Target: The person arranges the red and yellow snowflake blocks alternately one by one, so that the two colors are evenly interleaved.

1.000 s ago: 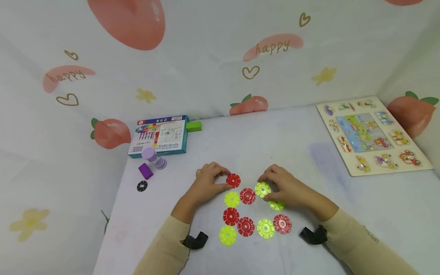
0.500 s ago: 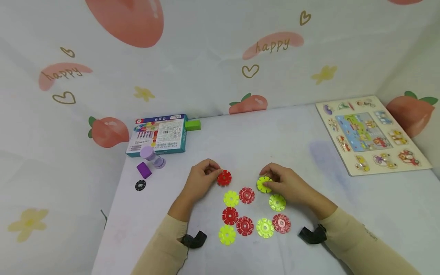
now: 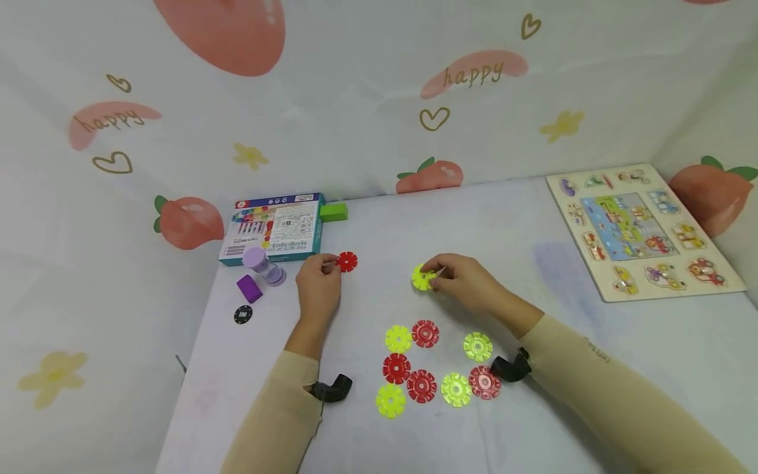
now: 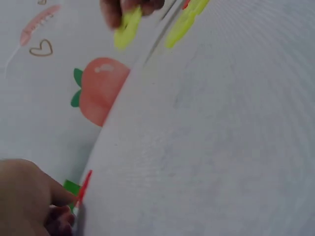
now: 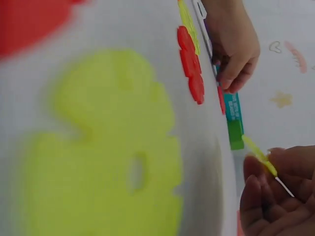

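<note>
Between thumb and fingers my left hand (image 3: pixel 318 284) pinches a red notched plastic disc (image 3: pixel 347 261), just right of the blue-edged box. My right hand (image 3: pixel 470 283) pinches a yellow-green notched disc (image 3: pixel 422 278) above the middle of the table. In the right wrist view, a thin white strip (image 5: pixel 284 187) shows beside that held yellow-green disc (image 5: pixel 258 155); I cannot tell what it is. Nearer me lie several more discs, among them a red disc (image 3: pixel 425 334), a yellow-green disc (image 3: pixel 398 338) touching or nearly touching it, and a yellow-green disc (image 3: pixel 478 346) farther right.
At the back left lies a flat box (image 3: pixel 272 230) with a green block (image 3: pixel 334 212) beside it. A purple hourglass (image 3: pixel 264 266), a purple block (image 3: pixel 249 288) and a black chip (image 3: pixel 243 315) stand or lie left of my left hand. A wooden picture puzzle (image 3: pixel 642 230) lies far right.
Both hands have moved away from the other discs, left and toward the back, each with its disc: the left hand to beside the box, the right hand to mid-table. The other discs stay put.
</note>
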`<state>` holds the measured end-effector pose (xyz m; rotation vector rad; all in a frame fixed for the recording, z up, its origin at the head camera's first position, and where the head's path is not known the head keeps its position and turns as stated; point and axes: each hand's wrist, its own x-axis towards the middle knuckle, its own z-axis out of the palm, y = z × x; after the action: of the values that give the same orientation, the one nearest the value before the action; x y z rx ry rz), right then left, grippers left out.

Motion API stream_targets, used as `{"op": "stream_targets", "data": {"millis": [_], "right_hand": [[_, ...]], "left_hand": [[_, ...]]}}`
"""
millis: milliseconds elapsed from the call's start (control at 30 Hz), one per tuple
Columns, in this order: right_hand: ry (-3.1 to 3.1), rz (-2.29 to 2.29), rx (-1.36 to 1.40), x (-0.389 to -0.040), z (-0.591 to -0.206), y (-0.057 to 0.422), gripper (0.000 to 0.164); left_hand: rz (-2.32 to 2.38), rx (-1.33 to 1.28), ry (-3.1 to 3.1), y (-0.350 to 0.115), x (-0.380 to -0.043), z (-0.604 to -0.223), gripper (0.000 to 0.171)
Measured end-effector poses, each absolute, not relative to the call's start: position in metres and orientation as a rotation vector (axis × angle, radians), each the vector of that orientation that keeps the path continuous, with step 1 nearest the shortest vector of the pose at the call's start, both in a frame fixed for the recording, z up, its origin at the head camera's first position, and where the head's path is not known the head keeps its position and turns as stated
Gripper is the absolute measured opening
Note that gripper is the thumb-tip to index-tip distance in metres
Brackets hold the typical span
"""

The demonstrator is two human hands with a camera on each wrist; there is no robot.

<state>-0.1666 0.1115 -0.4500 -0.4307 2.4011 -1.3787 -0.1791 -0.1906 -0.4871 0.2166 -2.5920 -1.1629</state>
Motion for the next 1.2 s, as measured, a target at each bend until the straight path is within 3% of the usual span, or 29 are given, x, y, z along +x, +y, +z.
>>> {"op": "stream_targets", "data": {"millis": [100,267,367,667,1200], "right_hand": [[2.397,-1.299,-0.442,-0.182,-0.449,0.095,0.036],[2.43,-1.13,-0.577,-0.197,-0.45,0.069,0.055],[2.535,-0.91,-0.693,-0.2,-0.449,0.06,0.059],[2.638,-0.267,-0.989,-0.194,-0.45,0.055,0.063],[2.597,-0.196,-1.098,-0.215,-0.447,0.014,0.07]], "left_hand": [[-0.962,0.062,-2.7,-0.19,-0.174,-0.488,0.025],[-0.566,-0.324,-3.026,-0.184,-0.158,-0.492,0.069],[-0.42,-0.398,-3.12,-0.183,-0.152,-0.494,0.084],[-0.459,-0.272,-3.134,-0.19,-0.147,-0.492,0.095],[-0.463,-0.215,-3.15,-0.207,-0.147,-0.497,0.097]]}}
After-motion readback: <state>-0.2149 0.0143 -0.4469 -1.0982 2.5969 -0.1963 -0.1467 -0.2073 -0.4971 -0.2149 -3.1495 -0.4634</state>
